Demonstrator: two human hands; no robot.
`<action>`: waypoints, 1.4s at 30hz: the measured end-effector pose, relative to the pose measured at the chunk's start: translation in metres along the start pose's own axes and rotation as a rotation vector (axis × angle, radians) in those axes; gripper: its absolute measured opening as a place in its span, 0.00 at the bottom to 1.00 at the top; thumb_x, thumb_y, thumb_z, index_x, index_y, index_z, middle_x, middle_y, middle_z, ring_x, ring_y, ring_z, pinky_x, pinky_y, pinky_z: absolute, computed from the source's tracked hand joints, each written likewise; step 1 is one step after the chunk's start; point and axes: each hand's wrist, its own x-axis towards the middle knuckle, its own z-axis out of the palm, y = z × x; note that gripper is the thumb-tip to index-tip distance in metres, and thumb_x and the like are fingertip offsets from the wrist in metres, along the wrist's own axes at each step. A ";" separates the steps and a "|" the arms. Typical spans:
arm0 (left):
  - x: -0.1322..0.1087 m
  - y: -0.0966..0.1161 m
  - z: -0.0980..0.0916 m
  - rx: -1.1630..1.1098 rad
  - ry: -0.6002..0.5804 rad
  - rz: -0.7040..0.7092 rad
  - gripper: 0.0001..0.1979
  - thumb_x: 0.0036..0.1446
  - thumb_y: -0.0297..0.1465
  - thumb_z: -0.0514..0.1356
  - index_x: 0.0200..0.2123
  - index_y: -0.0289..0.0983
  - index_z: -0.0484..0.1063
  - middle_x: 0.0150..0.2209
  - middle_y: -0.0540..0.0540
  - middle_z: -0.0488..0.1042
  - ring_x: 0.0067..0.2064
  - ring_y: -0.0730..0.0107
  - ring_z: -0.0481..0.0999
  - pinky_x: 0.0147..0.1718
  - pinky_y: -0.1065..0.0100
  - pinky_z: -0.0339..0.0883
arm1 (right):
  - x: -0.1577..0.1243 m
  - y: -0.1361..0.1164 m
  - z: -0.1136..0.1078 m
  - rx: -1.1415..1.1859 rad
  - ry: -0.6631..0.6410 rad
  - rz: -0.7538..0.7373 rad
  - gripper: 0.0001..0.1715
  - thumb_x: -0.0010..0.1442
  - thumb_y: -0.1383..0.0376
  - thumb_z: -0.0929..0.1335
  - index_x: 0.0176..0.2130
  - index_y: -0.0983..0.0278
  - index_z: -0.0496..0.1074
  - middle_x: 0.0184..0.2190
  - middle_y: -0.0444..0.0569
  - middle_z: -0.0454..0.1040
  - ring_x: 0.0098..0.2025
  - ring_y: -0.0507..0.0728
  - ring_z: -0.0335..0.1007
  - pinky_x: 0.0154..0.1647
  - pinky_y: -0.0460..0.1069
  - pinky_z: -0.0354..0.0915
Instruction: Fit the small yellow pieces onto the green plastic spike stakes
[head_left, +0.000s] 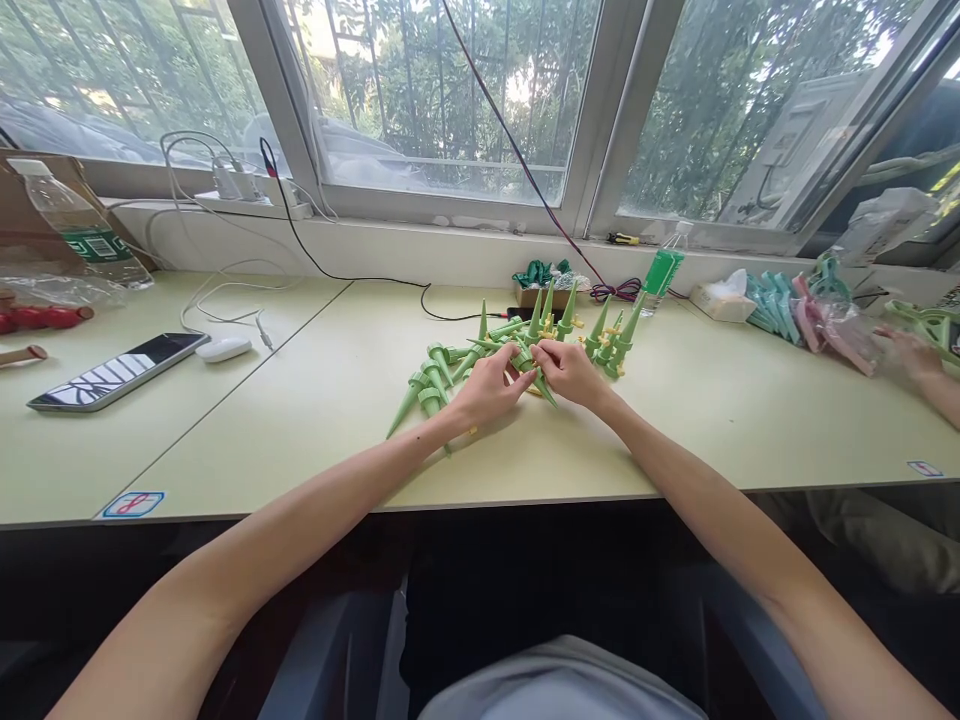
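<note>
Both hands meet over the table around one green spike [545, 388], whose pointed end slants down toward the front edge. My left hand [495, 385] is closed on its left side, thumb and fingers pressed against it. From the right, my right hand [568, 370] pinches the same piece near its top. Several loose green spikes [431, 375] lie to the left of my hands. Behind and to the right, several more green spikes [619, 340] stand upright, with small yellow parts [578, 322] among them. My fingers hide part of the held piece.
A phone [120, 372] and white mouse [223, 349] lie at the left. Bottles [82, 225], a small box [551, 294] and a black cable [375, 282] are near the windows. At right are teal and pink items [810, 310] and another person's hand [911, 355].
</note>
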 end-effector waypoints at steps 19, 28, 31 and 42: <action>-0.001 0.003 0.000 0.011 0.023 0.013 0.15 0.62 0.43 0.59 0.44 0.39 0.66 0.32 0.49 0.75 0.30 0.70 0.73 0.29 0.70 0.62 | 0.000 0.000 0.000 0.016 0.004 -0.002 0.28 0.68 0.49 0.60 0.23 0.61 0.53 0.19 0.41 0.54 0.23 0.51 0.48 0.26 0.49 0.48; -0.001 0.001 0.000 0.010 0.071 0.037 0.14 0.61 0.42 0.60 0.43 0.39 0.68 0.34 0.49 0.75 0.27 0.73 0.70 0.29 0.70 0.63 | -0.001 0.001 0.000 0.030 0.002 0.009 0.27 0.68 0.50 0.60 0.23 0.61 0.53 0.18 0.42 0.55 0.23 0.51 0.49 0.26 0.49 0.49; 0.000 0.001 0.000 0.006 0.075 0.041 0.14 0.61 0.42 0.60 0.43 0.39 0.68 0.34 0.49 0.75 0.27 0.74 0.69 0.29 0.70 0.63 | -0.001 0.001 0.001 0.033 0.000 0.013 0.26 0.69 0.51 0.60 0.23 0.61 0.53 0.18 0.42 0.56 0.23 0.51 0.50 0.26 0.49 0.49; -0.001 0.001 0.000 0.017 0.087 0.059 0.13 0.60 0.40 0.61 0.42 0.38 0.68 0.34 0.49 0.74 0.27 0.75 0.69 0.30 0.70 0.63 | 0.000 0.002 0.001 0.031 -0.001 0.008 0.25 0.69 0.53 0.60 0.24 0.61 0.53 0.19 0.41 0.56 0.23 0.51 0.50 0.27 0.49 0.49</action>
